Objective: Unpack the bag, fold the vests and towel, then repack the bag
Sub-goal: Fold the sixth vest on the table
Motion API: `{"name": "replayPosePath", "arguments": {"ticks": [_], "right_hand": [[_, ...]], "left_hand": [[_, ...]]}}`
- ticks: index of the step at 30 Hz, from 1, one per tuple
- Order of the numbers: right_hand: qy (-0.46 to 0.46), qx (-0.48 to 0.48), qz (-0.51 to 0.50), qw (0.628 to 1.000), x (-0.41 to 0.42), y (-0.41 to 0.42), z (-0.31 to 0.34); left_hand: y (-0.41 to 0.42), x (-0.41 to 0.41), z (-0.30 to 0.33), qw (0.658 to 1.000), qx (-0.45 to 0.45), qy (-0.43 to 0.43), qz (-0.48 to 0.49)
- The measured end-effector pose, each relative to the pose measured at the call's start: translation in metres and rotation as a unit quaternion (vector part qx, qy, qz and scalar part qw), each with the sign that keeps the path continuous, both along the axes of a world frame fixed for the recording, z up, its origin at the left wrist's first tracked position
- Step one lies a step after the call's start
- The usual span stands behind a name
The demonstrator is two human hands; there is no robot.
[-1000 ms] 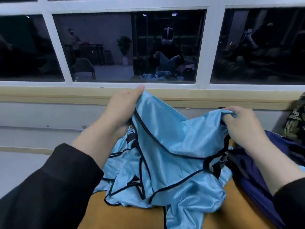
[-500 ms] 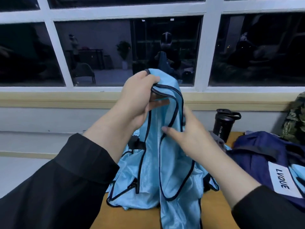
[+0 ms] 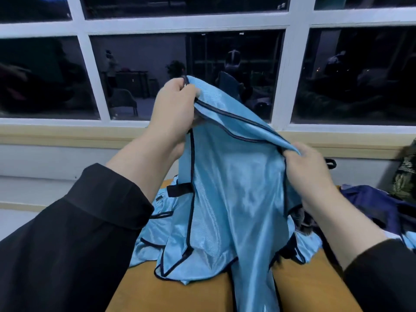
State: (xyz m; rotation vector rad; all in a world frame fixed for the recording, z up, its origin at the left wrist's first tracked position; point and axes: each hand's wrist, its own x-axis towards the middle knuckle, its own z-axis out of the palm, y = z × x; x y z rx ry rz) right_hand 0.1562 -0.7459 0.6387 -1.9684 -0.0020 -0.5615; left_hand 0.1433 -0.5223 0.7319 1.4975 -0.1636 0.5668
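A light blue vest [image 3: 234, 190] with dark trim hangs lifted above the wooden table [image 3: 193, 291]. My left hand [image 3: 173, 106] grips its upper edge high up, in front of the window. My right hand [image 3: 308, 170] pinches the other end of that edge, lower and to the right. The vest's bottom drapes onto more blue vests [image 3: 157, 235] heaped on the table. The navy bag [image 3: 373, 206] lies at the right, partly behind my right arm.
A black bottle's lid [image 3: 331, 163] peeks out behind my right hand. A camouflage-patterned item [image 3: 405, 174] sits at the far right edge. A white-framed window [image 3: 290, 70] and a sill run along the wall beyond the table.
My right hand has moved from the middle of the vest out to the right and now pinches its edge, spreading the top edge between both hands. The left hand stays high.
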Motion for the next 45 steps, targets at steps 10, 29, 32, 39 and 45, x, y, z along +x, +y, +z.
{"name": "replayPosePath", "arguments": {"ticks": [10, 29, 32, 39, 45], "right_hand": [[-0.047, -0.081, -0.022, 0.995, 0.021, -0.032, 0.067], [0.027, -0.419, -0.022, 0.907, 0.0, -0.007, 0.012], [0.13, -0.449, 0.209, 0.859, -0.05, 0.001, -0.037], [0.307, -0.493, 0.347, 0.736, -0.088, -0.011, -0.152], [0.234, -0.505, 0.289, 0.779, -0.072, -0.02, -0.149]], "left_hand": [[0.001, 0.008, 0.013, 0.999, 0.005, -0.035, -0.009], [0.02, 0.04, -0.073, 0.908, 0.319, 0.27, -0.012], [0.025, 0.005, -0.142, 0.735, 0.552, 0.377, -0.112], [0.041, -0.063, -0.246, 0.62, 0.675, 0.376, -0.132], [0.039, -0.069, -0.252, 0.729, 0.621, 0.271, -0.1]]}}
